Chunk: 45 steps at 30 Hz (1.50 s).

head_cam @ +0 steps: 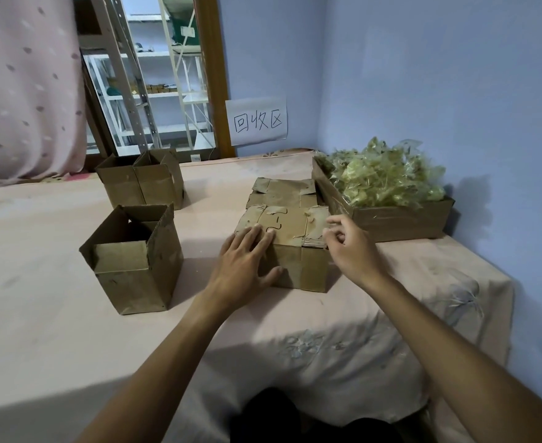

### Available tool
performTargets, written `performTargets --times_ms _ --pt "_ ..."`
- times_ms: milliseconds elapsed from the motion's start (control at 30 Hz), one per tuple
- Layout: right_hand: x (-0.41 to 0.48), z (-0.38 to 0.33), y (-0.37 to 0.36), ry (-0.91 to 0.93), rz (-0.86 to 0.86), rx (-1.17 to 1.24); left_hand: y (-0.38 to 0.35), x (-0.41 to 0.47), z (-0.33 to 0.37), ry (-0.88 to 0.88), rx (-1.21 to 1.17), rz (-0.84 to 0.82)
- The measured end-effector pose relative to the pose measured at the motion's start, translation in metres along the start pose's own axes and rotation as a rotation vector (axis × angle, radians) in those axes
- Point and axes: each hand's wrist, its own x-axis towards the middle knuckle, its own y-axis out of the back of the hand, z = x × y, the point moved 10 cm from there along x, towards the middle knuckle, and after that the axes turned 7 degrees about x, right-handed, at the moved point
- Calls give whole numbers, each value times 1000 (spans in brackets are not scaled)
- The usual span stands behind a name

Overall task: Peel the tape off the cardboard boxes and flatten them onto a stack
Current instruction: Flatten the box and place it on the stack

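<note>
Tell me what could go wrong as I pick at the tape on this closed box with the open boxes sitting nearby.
1. The left hand only presses flat on the closed box, so a hard pull by the right hand might slide it.
2. The tape looks worn and may tear off in bits.
3. The tray of tape scraps sits close by the right hand; a jerk could knock it.

Cardboard boxes (295,247): brown, marked with black pen strokes on top. Tablecloth (55,330): pale pink, embroidered with grey-blue flowers. Curtain (23,91): pink, dotted with grey and white. Wall (439,75): lilac-blue. Paper sign (256,121): white, lettered in black. Crumpled tape (388,177): yellow-green, translucent.
</note>
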Motion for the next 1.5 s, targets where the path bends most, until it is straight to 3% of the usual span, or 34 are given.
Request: performTargets --times_ms 200,500,733,900,1133,1333,1500 --pt "0 -5 5 41 -34 145 9 -12 11 12 -99 25" --pt "-30 -43 3 470 -67 -175 32 -33 38 37 -219 210" --pt "-63 -95 -3 751 -42 -357 26 -56 29 49 -289 194" --pt "-61 -94 -8 712 -97 -325 23 -68 -6 8 -305 73" --pt "-39 -61 -1 468 -149 -122 24 -69 -20 23 -299 54" --pt "-39 -63 -2 447 -130 -78 31 -64 -17 31 -297 178" --pt "-32 -64 -7 390 -135 11 43 -64 -14 103 -446 292"
